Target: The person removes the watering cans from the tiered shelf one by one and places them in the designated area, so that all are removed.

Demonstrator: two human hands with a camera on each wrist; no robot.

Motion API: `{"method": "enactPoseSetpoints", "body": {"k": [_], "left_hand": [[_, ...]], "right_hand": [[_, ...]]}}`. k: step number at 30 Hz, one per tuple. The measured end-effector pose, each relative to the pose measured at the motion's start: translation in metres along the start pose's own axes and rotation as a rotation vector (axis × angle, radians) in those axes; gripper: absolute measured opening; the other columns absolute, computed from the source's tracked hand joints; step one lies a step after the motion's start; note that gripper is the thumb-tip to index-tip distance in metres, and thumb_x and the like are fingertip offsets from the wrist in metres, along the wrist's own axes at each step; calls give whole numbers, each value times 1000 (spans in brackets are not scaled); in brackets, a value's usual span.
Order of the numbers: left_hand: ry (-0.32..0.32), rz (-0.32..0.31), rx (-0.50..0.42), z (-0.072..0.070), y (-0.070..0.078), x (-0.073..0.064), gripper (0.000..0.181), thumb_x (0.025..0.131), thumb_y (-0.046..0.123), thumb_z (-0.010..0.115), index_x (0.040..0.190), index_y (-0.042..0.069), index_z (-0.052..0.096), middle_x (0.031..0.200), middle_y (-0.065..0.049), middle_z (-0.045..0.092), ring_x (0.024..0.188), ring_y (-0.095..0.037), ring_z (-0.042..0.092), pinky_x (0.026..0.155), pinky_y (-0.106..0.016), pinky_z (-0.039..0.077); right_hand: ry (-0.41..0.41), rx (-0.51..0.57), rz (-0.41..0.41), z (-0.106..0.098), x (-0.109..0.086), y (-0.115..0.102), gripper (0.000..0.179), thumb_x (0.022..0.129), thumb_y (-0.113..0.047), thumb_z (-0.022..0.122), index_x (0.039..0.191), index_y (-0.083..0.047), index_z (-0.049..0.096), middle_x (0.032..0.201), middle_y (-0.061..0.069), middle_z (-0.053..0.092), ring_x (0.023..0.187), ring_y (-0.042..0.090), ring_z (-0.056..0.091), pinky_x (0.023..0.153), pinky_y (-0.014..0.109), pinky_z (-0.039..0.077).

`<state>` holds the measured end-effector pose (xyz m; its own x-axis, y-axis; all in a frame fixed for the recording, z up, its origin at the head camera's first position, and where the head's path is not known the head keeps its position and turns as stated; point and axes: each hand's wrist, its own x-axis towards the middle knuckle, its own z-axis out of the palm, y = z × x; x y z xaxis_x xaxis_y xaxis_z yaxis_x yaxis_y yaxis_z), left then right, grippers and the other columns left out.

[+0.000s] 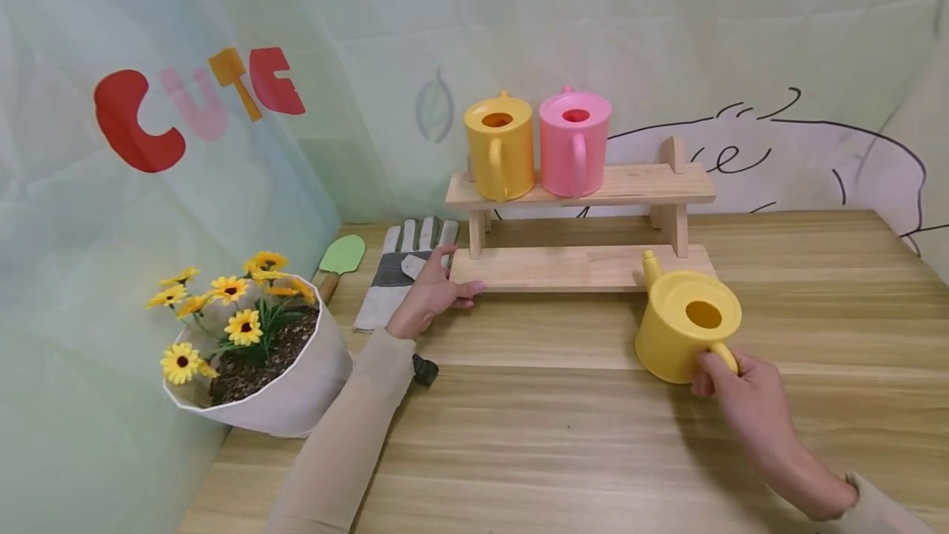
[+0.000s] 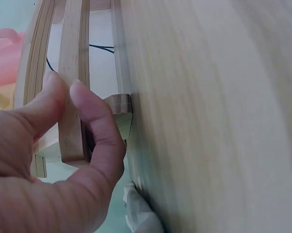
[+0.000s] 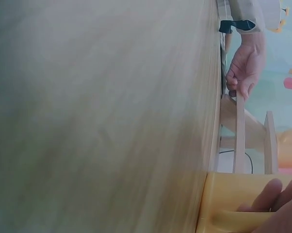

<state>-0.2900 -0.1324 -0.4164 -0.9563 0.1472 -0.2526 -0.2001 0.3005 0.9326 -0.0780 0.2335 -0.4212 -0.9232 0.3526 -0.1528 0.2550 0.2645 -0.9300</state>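
A yellow watering can [image 1: 670,336] is at the right front of a two-tier wooden stand [image 1: 549,269], its spout toward the stand. My right hand [image 1: 752,402] grips the can's handle, fingers curled round it. In the right wrist view the can [image 3: 221,194] appears at or very near the tabletop. My left hand [image 1: 436,291] pinches the left end of the lower board; the left wrist view shows thumb and fingers on either side of that board [image 2: 73,131]. On the upper board stand another yellow watering can [image 1: 511,159] and a pink watering can [image 1: 572,151], side by side.
Left of the stand lies a grey and white work glove [image 1: 378,295]. Beyond it is a green trowel [image 1: 343,254]. A white pot [image 1: 296,394] of yellow flowers stands beside my left forearm. Fabric walls [image 1: 385,48] bound the wooden table [image 1: 534,435] behind and at left.
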Motion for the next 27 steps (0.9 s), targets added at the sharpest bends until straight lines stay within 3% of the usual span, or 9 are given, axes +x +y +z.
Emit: {"method": "enactPoseSetpoints", "body": {"k": [8, 15, 27], "left_hand": [[-14, 6, -19, 0, -1, 1, 96, 98, 0, 79, 171, 10, 19, 124, -21, 59, 73, -12, 70, 63, -19, 62], [-13, 6, -20, -1, -2, 1, 96, 98, 1, 80, 171, 10, 18, 128, -23, 58, 72, -11, 70, 63, -18, 62], [-17, 11, -22, -1, -2, 2, 96, 98, 1, 79, 171, 10, 18, 128, -24, 60, 73, -12, 70, 62, -19, 61]], "right_hand": [[-22, -52, 29, -3, 1, -1, 33, 108, -19, 65, 77, -9, 74, 65, -15, 64, 73, 2, 57, 69, 19, 47], [-15, -148, 77, -5, -1, -4, 16, 102, -25, 73, 101, -10, 78, 72, -17, 61, 75, 5, 49, 63, 26, 42], [1, -196, 66, -7, -7, -6, 40, 104, -32, 75, 125, -2, 59, 96, -9, 57, 85, 4, 49, 69, 22, 46]]}}
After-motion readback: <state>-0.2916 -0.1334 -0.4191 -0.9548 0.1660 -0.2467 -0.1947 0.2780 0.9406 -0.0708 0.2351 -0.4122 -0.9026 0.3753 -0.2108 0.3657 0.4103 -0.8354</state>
